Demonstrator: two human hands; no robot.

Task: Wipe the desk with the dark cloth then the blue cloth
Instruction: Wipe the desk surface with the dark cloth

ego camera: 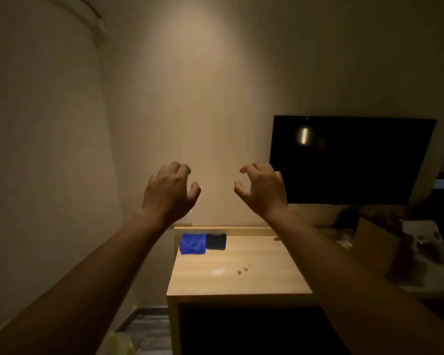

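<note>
A light wooden desk (241,280) stands against the wall ahead of me. At its far left corner lies a folded blue cloth (192,243), and a folded dark cloth (216,241) touches its right side. A few small spots (242,269) and a pale smear mark the desk's middle. My left hand (171,192) and my right hand (263,189) are raised in the air well above the desk, fingers curled and apart, holding nothing. Both arms reach forward from the bottom corners.
A black television screen (349,160) hangs on the wall at the right. Beyond the desk's right edge is a cluttered, dim surface (420,252) with a brown box. A yellowish bag (121,344) sits on the floor at lower left.
</note>
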